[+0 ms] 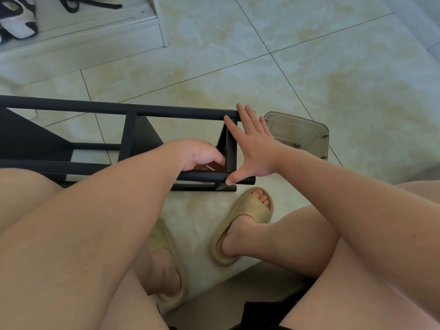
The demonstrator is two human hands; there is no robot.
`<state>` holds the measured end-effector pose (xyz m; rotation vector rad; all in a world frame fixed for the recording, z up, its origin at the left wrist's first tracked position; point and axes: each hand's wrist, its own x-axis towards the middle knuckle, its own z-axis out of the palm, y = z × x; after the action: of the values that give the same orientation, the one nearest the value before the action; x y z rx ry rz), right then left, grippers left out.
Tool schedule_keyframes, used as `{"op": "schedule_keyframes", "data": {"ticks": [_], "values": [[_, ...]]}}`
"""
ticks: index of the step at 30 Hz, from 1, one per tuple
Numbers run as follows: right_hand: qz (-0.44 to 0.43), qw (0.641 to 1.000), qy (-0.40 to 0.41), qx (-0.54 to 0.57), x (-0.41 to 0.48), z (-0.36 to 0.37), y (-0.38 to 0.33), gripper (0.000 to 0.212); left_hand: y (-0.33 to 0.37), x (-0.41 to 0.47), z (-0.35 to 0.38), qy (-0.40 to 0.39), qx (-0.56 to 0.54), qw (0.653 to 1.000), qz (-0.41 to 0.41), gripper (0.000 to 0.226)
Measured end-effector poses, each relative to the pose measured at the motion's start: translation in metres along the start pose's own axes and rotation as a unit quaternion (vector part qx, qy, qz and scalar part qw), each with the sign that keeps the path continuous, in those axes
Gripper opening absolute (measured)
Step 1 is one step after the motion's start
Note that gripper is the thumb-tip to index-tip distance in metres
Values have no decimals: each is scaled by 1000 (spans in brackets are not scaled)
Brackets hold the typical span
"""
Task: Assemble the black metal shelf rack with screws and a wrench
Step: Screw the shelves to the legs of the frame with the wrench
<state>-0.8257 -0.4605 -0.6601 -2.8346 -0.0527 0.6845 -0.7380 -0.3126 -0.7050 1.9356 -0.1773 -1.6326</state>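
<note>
The black metal shelf rack (pixel 181 113) lies on its side on the tiled floor, its end frame pointing right. My left hand (pixel 200 156) reaches inside the rack beside the end upright. Its fingers curl round a small wrench (pixel 210 167), of which only a pale sliver shows under the palm. My right hand (pixel 254 148) is spread flat against the rack's end, fingertips on the upper tube and thumb pressing the lower tube. No screws are visible.
A smoky clear plastic box (pixel 297 129) stands just right of the rack's end. My feet in beige slippers (pixel 247 217) sit below the rack. A white raised step (pixel 95 39) with shoes (pixel 19 22) is at the top left. Bare tiles stretch to the upper right.
</note>
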Motion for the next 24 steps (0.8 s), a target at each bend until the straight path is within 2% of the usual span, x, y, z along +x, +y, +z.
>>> {"op": "schedule_keyframes", "data": {"ticks": [6, 9, 13, 17, 19, 21, 24], "values": [[-2, 1000, 0, 3, -1, 1, 1, 152, 2, -1, 2, 8, 44, 999, 15, 23], [-2, 1000, 1, 6, 0, 0, 1, 152, 1, 1, 1, 11, 33, 999, 21, 24], [0, 1000, 0, 5, -1, 0, 1, 152, -1, 3, -2, -4, 14, 999, 34, 15], [-1, 1000, 0, 4, 0, 0, 1, 152, -2, 3, -2, -15, -9, 999, 34, 18], [0, 1000, 0, 2, 0, 0, 1, 153, -2, 4, -1, 4, 4, 999, 32, 13], [1, 1000, 1, 1, 0, 0, 0, 153, -2, 3, 1, 17, 35, 999, 25, 20], [2, 1000, 1, 0, 0, 0, 0, 153, 0, 1, 1, 4, 47, 999, 19, 22]]}}
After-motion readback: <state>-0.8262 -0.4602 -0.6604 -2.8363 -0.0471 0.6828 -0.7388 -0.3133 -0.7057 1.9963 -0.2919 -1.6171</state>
